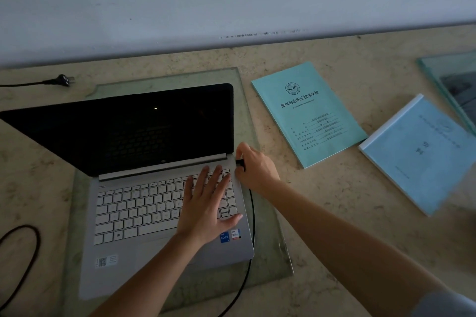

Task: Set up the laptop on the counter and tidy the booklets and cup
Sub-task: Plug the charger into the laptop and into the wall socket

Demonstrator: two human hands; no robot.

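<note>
Marble counter [334,201]: glass slab [268,252], two booklets [307,113] [422,154], plug [63,80], perhaps second slab [448,80].

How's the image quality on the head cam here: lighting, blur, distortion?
Head view: dim, flat light, no hard shadows. The laptop screen is dark with one small bright speck of reflection. The green booklet is sharp enough that its print shows, while the blue booklet near the right edge is smeared. Wide-angle bending curves the counter back edge. Left hand and right hand are slightly soft.
</note>
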